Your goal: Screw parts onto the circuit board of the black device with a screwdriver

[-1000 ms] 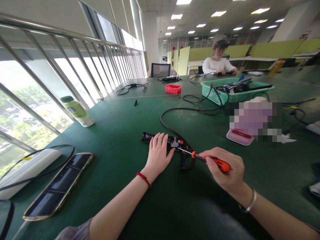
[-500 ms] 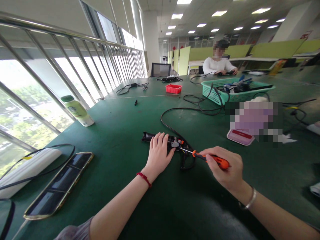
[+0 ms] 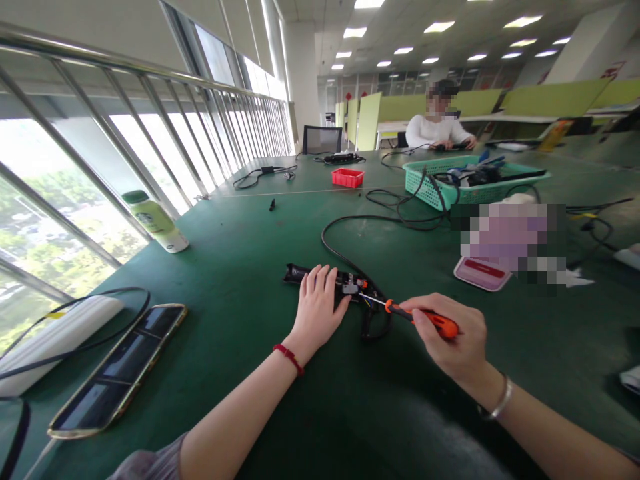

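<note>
A black corded handheld device (image 3: 295, 273) lies on the green table with part of its housing open. Small coloured wires, an orange part and a grey block show inside. My left hand (image 3: 317, 303) rests across it, fingers over the far side and thumb along the near side, holding it down. My right hand (image 3: 457, 337) is closed around the orange-and-black handle of a screwdriver (image 3: 443, 325). The screwdriver's thin shaft points left, and its tip is at the grey block; whether it sits on a screw cannot be made out.
A black cable runs from the device towards a green basket (image 3: 425, 183) of tools and parts. Beyond are a small red tray (image 3: 347, 177) and a seated person (image 3: 433, 130). A bottle (image 3: 157, 223) and phone (image 3: 120, 373) are left; a pink-edged object (image 3: 483, 273) is right.
</note>
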Motion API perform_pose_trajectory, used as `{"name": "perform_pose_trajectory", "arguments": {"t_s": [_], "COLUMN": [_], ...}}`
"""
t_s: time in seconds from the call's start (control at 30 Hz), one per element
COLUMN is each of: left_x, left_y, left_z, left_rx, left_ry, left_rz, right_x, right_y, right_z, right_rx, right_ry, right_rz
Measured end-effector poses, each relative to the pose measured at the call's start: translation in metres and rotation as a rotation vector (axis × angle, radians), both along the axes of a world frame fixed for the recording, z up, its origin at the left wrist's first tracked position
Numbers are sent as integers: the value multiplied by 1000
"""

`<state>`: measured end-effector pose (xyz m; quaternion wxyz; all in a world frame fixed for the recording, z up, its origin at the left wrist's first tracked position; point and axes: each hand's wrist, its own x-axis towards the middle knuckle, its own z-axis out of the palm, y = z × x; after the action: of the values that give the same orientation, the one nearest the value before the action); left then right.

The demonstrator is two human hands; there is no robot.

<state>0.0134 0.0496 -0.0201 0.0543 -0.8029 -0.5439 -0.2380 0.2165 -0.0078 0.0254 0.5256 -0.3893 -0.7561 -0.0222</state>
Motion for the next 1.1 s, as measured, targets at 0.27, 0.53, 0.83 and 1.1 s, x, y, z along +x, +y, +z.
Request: {"name": "perform_pose_trajectory", "arguments": {"t_s": [0.27, 0.53, 0.83, 1.1], "left_x": [1, 1, 0, 0], "left_y": [-1, 0, -1, 0], "left_z": [1, 1, 2, 0], "left_rx": [2, 1, 7, 4], "left_ry": [-4, 2, -1, -11], "left_rz": [3, 2, -1, -3], "right_x": [0, 1, 1, -1], "right_y": [4, 5, 6, 1], "right_z": [-7, -12, -16, -8], "right_rx": [4, 3, 50, -9], "right_ry": [74, 113, 123, 45], "right_rz": [-47, -49, -34, 14]}}
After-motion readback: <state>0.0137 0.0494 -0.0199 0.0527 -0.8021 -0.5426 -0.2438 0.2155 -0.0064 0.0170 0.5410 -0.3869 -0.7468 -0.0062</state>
